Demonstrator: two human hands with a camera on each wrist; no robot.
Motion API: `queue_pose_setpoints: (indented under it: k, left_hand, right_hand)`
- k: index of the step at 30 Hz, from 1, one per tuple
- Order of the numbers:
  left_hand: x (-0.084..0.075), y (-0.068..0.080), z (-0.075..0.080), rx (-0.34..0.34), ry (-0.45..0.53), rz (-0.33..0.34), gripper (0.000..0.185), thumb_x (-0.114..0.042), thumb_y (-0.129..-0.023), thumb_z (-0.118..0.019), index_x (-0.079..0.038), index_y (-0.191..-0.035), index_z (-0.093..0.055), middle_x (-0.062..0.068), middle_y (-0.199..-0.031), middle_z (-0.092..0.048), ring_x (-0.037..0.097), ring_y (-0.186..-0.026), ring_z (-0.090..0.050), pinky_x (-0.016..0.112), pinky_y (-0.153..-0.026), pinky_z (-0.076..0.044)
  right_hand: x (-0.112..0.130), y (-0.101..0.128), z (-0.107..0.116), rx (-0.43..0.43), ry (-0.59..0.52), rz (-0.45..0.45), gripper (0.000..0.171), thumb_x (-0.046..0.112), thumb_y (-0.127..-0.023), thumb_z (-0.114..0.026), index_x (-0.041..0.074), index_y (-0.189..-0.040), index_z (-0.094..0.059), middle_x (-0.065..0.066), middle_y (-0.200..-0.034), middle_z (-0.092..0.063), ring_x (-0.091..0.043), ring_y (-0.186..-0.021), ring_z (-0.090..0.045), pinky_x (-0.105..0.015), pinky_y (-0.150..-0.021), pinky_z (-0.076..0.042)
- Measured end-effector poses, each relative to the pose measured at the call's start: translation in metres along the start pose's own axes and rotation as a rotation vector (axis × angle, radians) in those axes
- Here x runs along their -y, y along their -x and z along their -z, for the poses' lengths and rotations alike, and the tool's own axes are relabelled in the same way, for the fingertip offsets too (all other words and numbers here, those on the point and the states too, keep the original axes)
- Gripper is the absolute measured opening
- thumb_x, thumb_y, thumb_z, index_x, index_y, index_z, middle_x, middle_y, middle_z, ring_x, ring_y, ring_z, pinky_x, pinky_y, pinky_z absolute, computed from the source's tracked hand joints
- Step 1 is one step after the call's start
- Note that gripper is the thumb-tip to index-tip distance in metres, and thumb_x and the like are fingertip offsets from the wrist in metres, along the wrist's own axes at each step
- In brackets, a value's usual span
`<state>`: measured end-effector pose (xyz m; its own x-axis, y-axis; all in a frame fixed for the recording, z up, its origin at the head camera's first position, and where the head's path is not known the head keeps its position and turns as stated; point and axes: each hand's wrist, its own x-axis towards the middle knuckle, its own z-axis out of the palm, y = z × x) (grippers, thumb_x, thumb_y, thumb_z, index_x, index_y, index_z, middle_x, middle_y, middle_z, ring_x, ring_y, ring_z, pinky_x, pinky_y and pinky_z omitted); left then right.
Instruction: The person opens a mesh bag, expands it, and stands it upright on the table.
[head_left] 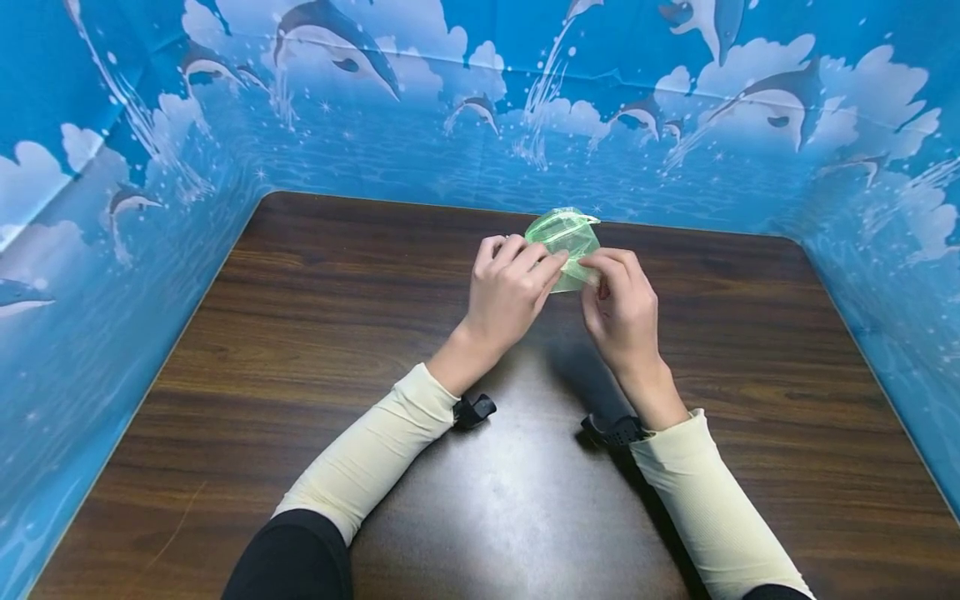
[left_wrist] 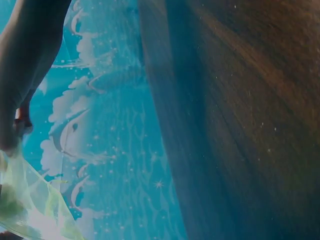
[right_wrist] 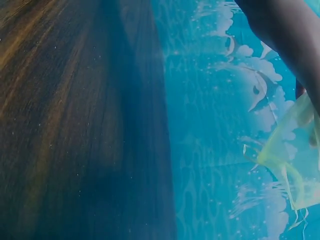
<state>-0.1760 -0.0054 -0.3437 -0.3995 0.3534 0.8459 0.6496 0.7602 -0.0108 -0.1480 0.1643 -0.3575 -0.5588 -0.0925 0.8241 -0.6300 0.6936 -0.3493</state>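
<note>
Head view: sheer, crumpled green pouch [head_left: 567, 242], translucent.

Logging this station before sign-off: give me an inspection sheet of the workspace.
Surface: dark wooden table, glossy sheen near the person.
Job's things: green sheer pouch, held above the table between both hands.
Clutter: nothing seen.
Grippers: left hand pinches the pouch's left side; right hand pinches its right side.
Cables: nothing seen; a black wrist strap on each arm.
Surroundings: blue dolphin-print backdrop walls three sides of the table.
</note>
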Motion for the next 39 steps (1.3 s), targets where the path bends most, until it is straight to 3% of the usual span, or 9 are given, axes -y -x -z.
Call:
queue_pose_setpoints:
  k: [6,14,18,20,26,30,34,39]
  left_hand:
    - [0.001,0.000,-0.001,-0.038,0.012,-0.011,0.011,-0.024,-0.093,-0.077,-0.021,-0.102,-0.084,-0.006,-0.088,-0.075,0.018,-0.090,-0.066,0.040,-0.087,-0.049]
    - [0.002,0.000,-0.005,-0.062,0.031,0.045,0.012,-0.020,-0.095,-0.075,-0.016,-0.084,-0.073,-0.003,-0.081,-0.070,0.019,-0.086,-0.063,0.042,-0.088,-0.047]
    - [0.002,0.000,-0.007,-0.032,0.004,0.111,0.004,-0.019,-0.097,-0.073,-0.016,-0.098,-0.072,-0.001,-0.090,-0.070,0.021,-0.087,-0.062,0.039,-0.083,-0.046]
    - [0.002,0.000,-0.009,0.000,0.000,0.163,0.009,-0.015,-0.098,-0.070,-0.015,-0.107,-0.070,-0.001,-0.091,-0.072,0.021,-0.082,-0.062,0.038,-0.078,-0.046]
    - [0.002,0.002,-0.012,0.054,0.081,0.293,0.020,-0.007,-0.097,-0.061,-0.010,-0.117,-0.060,0.000,-0.071,-0.064,0.018,-0.060,-0.057,0.036,-0.064,-0.042]
    - [0.002,0.003,-0.012,0.051,0.107,0.323,0.021,-0.011,-0.100,-0.057,-0.009,-0.121,-0.055,-0.001,-0.066,-0.056,0.016,-0.052,-0.049,0.034,-0.056,-0.038]
    - [0.003,0.004,-0.012,0.000,0.102,0.259,0.024,-0.008,-0.098,-0.056,-0.009,-0.122,-0.054,-0.001,-0.063,-0.053,0.013,-0.049,-0.042,0.030,-0.047,-0.035]
    - [0.006,0.004,-0.012,-0.086,0.113,0.176,0.030,-0.003,-0.097,-0.056,-0.008,-0.126,-0.052,-0.001,-0.062,-0.048,0.012,-0.049,-0.037,0.030,-0.044,-0.031]
  right_hand:
    - [-0.003,-0.001,0.004,0.045,0.093,-0.121,0.024,0.002,-0.094,-0.063,-0.001,-0.117,-0.067,-0.021,-0.106,-0.064,-0.028,-0.072,-0.051,-0.039,-0.068,-0.037]
    - [-0.002,-0.003,0.004,0.020,0.121,-0.041,0.015,-0.002,-0.093,-0.066,0.000,-0.105,-0.074,-0.019,-0.107,-0.069,-0.031,-0.074,-0.058,-0.047,-0.073,-0.040]
    - [-0.002,-0.004,0.004,-0.037,0.078,-0.046,0.011,-0.008,-0.094,-0.063,-0.002,-0.098,-0.072,-0.022,-0.107,-0.066,-0.032,-0.077,-0.056,-0.042,-0.073,-0.042]
    - [-0.001,-0.003,0.004,-0.070,0.055,-0.026,0.013,-0.012,-0.094,-0.061,-0.003,-0.093,-0.070,-0.022,-0.103,-0.064,-0.030,-0.074,-0.054,-0.038,-0.070,-0.040]
    - [0.002,-0.003,-0.001,-0.147,0.052,0.114,0.023,-0.019,-0.091,-0.056,0.000,-0.080,-0.063,-0.017,-0.089,-0.065,-0.030,-0.068,-0.053,-0.042,-0.063,-0.037]
    - [0.002,-0.003,-0.002,-0.174,0.071,0.128,0.021,-0.018,-0.090,-0.055,0.000,-0.081,-0.060,-0.018,-0.090,-0.065,-0.031,-0.066,-0.049,-0.044,-0.064,-0.031]
    - [0.001,-0.002,0.000,-0.146,0.039,0.010,0.011,-0.012,-0.090,-0.055,-0.003,-0.094,-0.055,-0.024,-0.103,-0.061,-0.029,-0.069,-0.043,-0.038,-0.067,-0.031]
    - [0.000,-0.003,0.002,-0.019,-0.131,-0.319,0.028,0.001,-0.093,-0.060,-0.005,-0.115,-0.043,-0.024,-0.125,-0.050,-0.025,-0.078,-0.042,-0.028,-0.073,-0.038]
